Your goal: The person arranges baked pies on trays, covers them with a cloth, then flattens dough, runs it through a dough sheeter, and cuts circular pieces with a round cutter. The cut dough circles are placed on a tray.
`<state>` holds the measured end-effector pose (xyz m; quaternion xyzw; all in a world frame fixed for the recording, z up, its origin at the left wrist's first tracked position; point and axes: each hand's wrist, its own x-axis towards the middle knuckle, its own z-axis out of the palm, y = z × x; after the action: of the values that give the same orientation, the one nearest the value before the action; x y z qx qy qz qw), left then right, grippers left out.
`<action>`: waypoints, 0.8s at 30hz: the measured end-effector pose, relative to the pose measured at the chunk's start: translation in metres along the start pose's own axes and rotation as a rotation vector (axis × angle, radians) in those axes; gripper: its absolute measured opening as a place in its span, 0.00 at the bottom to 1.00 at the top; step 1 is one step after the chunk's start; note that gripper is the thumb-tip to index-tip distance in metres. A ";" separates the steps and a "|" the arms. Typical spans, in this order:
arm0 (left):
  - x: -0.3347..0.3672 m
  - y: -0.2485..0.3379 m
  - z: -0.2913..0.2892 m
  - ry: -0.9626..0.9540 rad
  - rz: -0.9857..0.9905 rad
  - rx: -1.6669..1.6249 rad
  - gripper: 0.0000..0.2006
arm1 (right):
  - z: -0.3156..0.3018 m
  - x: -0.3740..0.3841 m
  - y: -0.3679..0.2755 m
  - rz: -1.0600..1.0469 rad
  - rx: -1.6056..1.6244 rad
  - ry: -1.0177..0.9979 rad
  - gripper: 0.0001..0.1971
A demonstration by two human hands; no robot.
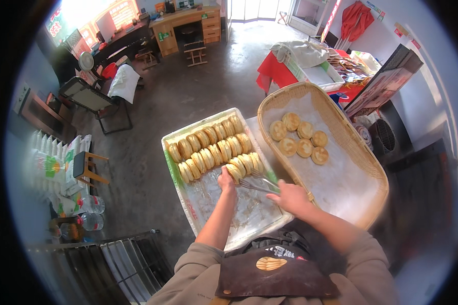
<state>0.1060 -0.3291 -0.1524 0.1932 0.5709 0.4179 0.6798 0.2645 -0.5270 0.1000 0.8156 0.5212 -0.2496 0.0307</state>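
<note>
Rows of round golden flat pastries (208, 159) stand on edge in a white plastic tray (239, 243) with green sides. At the near end of the short front row, my left hand (226, 181) has its fingers closed against the end pastry (233, 173); some of the fingers are hidden. My right hand (293, 199) grips a pair of metal tongs (258, 186), whose tips reach toward the same row. To the right, a woven basket (372, 178) lined with white sheet holds several pastries (304, 147) lying flat.
Beyond the basket stands a red-covered table (276, 71) with white trays. Far left are a folding chair (90, 96) and a small wooden stool (89, 168). Large clear bottles (91, 221) stand near a dark metal rack (122, 264) at the lower left.
</note>
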 end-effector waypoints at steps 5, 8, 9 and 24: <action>0.007 0.010 0.001 0.242 0.286 0.250 0.30 | -0.045 0.008 0.128 0.027 0.519 0.149 0.32; 0.004 0.010 0.000 0.438 0.338 0.266 0.31 | -0.034 0.032 0.214 0.301 0.857 -0.258 0.34; 0.002 0.008 0.001 0.518 0.281 0.234 0.31 | -0.015 0.039 0.230 0.313 0.928 -0.308 0.35; 0.028 -0.019 0.024 0.785 0.365 0.072 0.36 | 0.114 0.166 0.198 0.301 1.483 -0.186 0.27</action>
<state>0.1354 -0.3125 -0.1775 0.1409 0.7569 0.5527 0.3191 0.4478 -0.5138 -0.1142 0.6606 0.0957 -0.5951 -0.4476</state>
